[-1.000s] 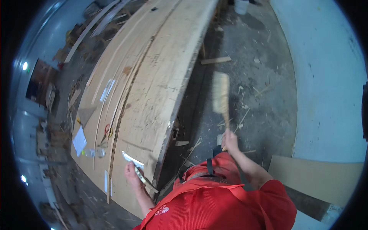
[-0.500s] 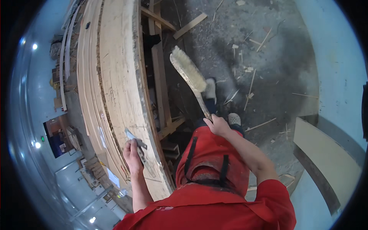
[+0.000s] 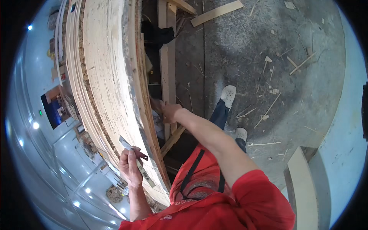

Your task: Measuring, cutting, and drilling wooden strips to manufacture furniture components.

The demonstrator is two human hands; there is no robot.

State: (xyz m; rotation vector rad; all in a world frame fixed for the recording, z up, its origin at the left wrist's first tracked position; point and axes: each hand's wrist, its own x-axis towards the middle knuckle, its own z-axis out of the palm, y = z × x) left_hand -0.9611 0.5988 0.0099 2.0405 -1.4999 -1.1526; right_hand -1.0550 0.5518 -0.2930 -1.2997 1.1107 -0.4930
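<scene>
Brush (image 3: 156, 104) mostly out of sight

The left hand (image 3: 130, 165) pinches a flat silver metal blade (image 3: 124, 142) with a dark reddish end, over the near edge of the long pale wooden worktop (image 3: 101, 57); a cream strip with dark marks (image 3: 145, 174) shows just below that hand. The right hand (image 3: 171, 112) reaches down beside the worktop's edge, fingers curled around a brown handle-like piece (image 3: 156, 104), its far end hidden. Ahead of the right hand hangs a black cloth-like bundle (image 3: 159, 35). To its right, white perforated clogs (image 3: 229, 96) stand on the grey concrete floor (image 3: 234, 53) among thin pale wood scraps (image 3: 267, 109).
</scene>
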